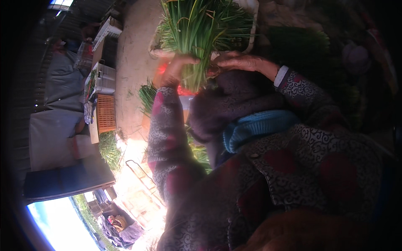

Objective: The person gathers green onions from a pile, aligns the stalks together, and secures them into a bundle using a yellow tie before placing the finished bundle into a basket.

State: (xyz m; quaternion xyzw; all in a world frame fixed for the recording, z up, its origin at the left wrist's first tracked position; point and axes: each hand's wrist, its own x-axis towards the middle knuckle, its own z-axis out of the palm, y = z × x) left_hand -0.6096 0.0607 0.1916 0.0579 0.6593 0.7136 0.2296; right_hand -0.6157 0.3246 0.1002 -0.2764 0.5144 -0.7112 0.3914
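Note:
A thick bunch of chives [190, 31], with long flat green leaves and paler lower ends, stands out in front of me at the top of the head view. My left hand [178, 69] is wrapped round its lower stalks, thumb across the front. From the right, my right hand [238, 62] reaches to the same stalks, its fingers pressed together at the bunch; whatever they pinch is too blurred to make out. More chives lie behind in a pale-rimmed crate [253, 29]. Something bright red [183, 90] shows under the stalk ends, mostly hidden.
Loose green leaves [146, 97] lie on the floor left of my forearm. An orange slatted crate [106, 113] and a white crate [104, 79] stand along the left. A metal frame [142, 184] lies in bright sunlight. Dark green bundles [299, 44] sit in shade at right.

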